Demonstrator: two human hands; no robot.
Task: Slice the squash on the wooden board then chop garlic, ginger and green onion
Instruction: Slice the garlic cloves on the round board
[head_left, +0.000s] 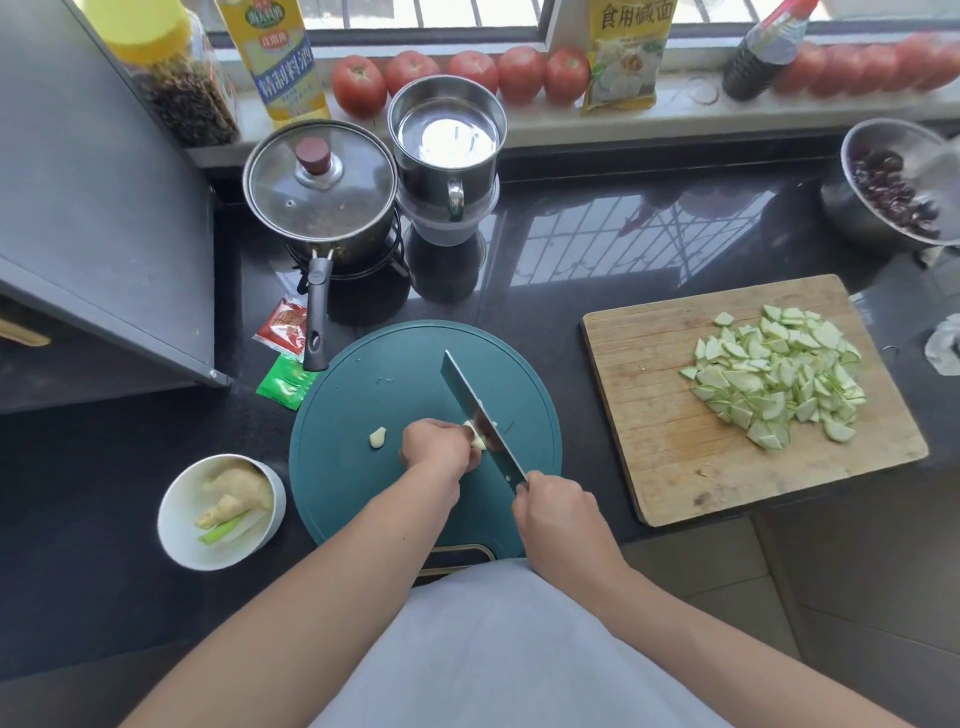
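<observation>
A pile of sliced squash (779, 371) lies on the wooden board (654, 374) at the right. On the round teal board (363, 405) my left hand (439, 449) holds a garlic clove (478, 439) with curled fingers. My right hand (558, 512) grips the handle of a cleaver (475, 410), whose blade stands on the clove. Another garlic clove (377, 437) lies loose to the left of my left hand. A white bowl (179, 530) at the lower left holds a piece of ginger (236, 491) and a green onion (221, 531).
Behind the teal board stand a lidded saucepan (319, 189) with its handle pointing toward me and a steel pot (447, 143). Seasoning packets (285, 358) lie by the handle. A steel bowl (883, 192) of dark red pieces sits far right. Tomatoes and bottles line the windowsill.
</observation>
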